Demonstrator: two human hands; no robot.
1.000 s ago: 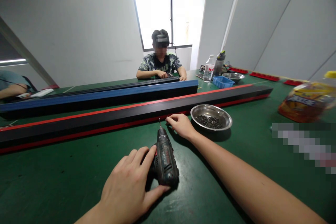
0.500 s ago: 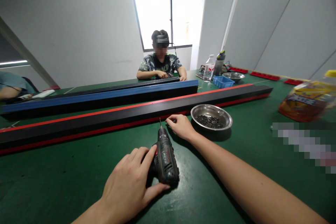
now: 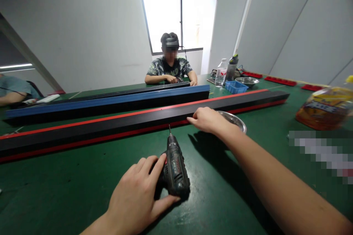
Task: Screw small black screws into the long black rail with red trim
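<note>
A dark cordless drill (image 3: 176,170) rests on the green table, its thin bit pointing forward toward a long black bar with red edges (image 3: 132,118). My left hand (image 3: 135,191) is wrapped around the drill from the left, with the thumb behind its back end. My right hand (image 3: 208,119) is raised beside the bar, fingers bent and pressed together; what they hold, if anything, is too small to see. Behind that hand a steel bowl (image 3: 239,120) is partly covered, and its contents are hidden now.
Behind the red-edged bar lies a blue-topped bar (image 3: 110,100). A co-worker (image 3: 169,68) sits across the table. Toward the back right stand a clear bottle (image 3: 221,73), a blue basket (image 3: 236,87) and another steel bowl (image 3: 248,82). An orange jug (image 3: 321,108) is at right.
My right hand has lifted away from the drill bit and moved right, in front of the steel bowl. The left hand and drill have hardly moved.
</note>
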